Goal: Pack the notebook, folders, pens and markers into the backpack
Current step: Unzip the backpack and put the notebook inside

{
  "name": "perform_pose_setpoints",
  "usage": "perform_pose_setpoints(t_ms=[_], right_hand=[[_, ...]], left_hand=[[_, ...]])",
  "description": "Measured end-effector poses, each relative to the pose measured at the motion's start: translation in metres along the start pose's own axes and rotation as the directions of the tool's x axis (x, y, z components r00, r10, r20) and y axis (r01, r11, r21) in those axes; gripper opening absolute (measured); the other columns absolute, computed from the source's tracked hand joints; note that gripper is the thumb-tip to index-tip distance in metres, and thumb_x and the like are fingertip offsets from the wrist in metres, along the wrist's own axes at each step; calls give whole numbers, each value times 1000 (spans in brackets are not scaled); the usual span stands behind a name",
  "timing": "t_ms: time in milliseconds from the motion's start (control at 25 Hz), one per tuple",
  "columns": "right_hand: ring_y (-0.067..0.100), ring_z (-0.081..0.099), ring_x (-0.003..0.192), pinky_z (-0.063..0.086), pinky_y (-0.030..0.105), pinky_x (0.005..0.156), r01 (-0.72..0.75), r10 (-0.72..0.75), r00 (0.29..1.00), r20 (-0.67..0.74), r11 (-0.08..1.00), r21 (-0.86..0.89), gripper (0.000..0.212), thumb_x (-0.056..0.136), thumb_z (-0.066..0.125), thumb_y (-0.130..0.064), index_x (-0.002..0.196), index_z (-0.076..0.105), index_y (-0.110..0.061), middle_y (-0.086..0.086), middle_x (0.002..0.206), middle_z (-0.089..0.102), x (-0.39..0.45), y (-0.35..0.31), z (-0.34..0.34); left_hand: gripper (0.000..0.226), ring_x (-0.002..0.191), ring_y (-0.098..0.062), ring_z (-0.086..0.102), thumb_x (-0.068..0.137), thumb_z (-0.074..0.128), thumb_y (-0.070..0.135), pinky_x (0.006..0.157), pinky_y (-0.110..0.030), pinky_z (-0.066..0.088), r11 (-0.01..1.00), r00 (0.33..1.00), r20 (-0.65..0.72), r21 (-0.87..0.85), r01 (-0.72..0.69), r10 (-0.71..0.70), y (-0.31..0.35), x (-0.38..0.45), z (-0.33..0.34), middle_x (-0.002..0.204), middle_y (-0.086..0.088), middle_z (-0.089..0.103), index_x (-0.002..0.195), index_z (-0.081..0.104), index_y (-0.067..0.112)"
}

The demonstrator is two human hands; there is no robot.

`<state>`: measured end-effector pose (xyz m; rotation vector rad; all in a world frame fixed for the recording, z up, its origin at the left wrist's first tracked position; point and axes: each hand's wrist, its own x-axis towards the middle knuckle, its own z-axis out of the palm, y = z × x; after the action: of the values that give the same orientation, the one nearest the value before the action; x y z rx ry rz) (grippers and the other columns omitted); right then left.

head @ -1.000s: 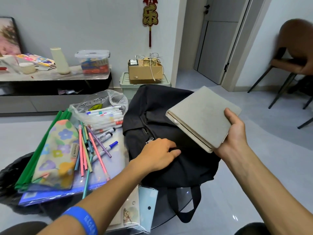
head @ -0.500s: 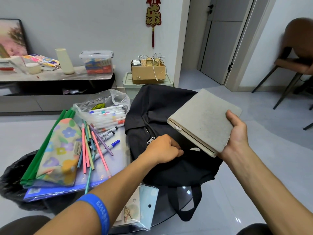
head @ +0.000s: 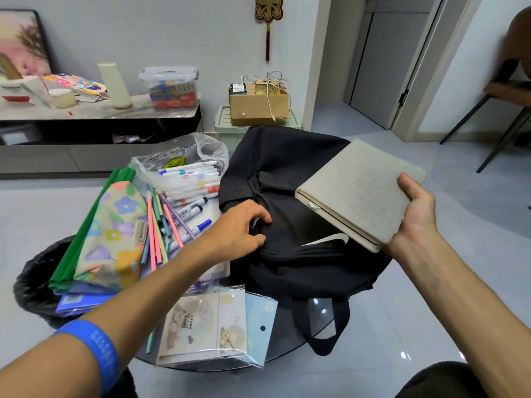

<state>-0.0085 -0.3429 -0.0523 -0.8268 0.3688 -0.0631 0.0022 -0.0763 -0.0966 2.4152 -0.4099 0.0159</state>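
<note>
A black backpack [head: 290, 179] lies on the round glass table. My left hand [head: 240, 228] pinches its zipper pull near the bag's left side. My right hand [head: 413, 219] holds a grey notebook [head: 359, 191] tilted above the backpack's right side. Left of the bag, coloured pens [head: 163, 225] and markers [head: 189, 209] lie on a clear folder. More markers fill a clear plastic bag [head: 184, 170]. Green folders [head: 89, 225] and a floral pencil case [head: 115, 231] lie at the far left, over a blue folder [head: 74, 301].
A packet of sticker sheets [head: 212, 326] lies at the table's near edge. A black bin bag [head: 31, 282] sits at the left below the table. Behind are a low shelf [head: 97, 113], a cardboard box [head: 258, 104] and a chair [head: 511, 90] at the right.
My left hand has moved left along the backpack from its middle to the zipper pull and closed its fingers on it. The notebook stays held above the bag.
</note>
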Motion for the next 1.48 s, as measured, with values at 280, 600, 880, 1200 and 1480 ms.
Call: perform_pose_setpoints(t_ms=[280, 600, 880, 1200, 1480], right_hand=[[25, 74, 91, 57, 40, 81, -60, 60, 998, -11, 998, -19, 37, 94, 50, -40, 121, 66, -20, 3, 107, 76, -4, 16, 13], [30, 72, 94, 57, 45, 82, -172, 200, 974, 111, 961, -217, 29, 97, 54, -27, 120, 61, -10, 13, 109, 74, 9, 92, 107], [22, 64, 65, 54, 32, 51, 270, -39, 962, 269, 262, -927, 21, 89, 51, -23, 82, 66, -11, 6, 83, 71, 12, 117, 114], [23, 56, 64, 45, 30, 56, 402, 111, 912, 395, -440, -803, 18, 81, 57, -32, 80, 58, -14, 0, 72, 60, -3, 118, 91], [4, 38, 23, 30, 19, 38, 188, 174, 969, 176, -54, -981, 27, 85, 60, -26, 61, 53, -15, -5, 34, 54, -5, 118, 79]], left_hand=[[6, 66, -12, 54, 83, 70, 7, 66, -23, 44, 960, 969, -55, -161, 229, -241, 0, 4, -8, 73, -2, 63, 89, 72, 10], [44, 62, -16, 63, 87, 69, 40, 52, -25, 52, 478, 835, 68, -793, 377, -546, -13, -17, -80, 94, -6, 69, 123, 58, 19], [36, 86, -26, 57, 88, 51, 5, 72, -32, 47, 683, 693, -313, -641, 350, -649, -52, -40, -81, 112, -15, 61, 120, 54, 22], [43, 119, -35, 45, 83, 57, 11, 95, -44, 39, 901, 908, -420, 396, 179, 4, -18, -41, -68, 134, -9, 51, 124, 58, 21], [50, 112, -23, 62, 78, 51, -8, 98, -39, 48, 995, 954, 289, 29, -96, 83, 12, 7, -33, 118, -6, 68, 121, 63, 13]])
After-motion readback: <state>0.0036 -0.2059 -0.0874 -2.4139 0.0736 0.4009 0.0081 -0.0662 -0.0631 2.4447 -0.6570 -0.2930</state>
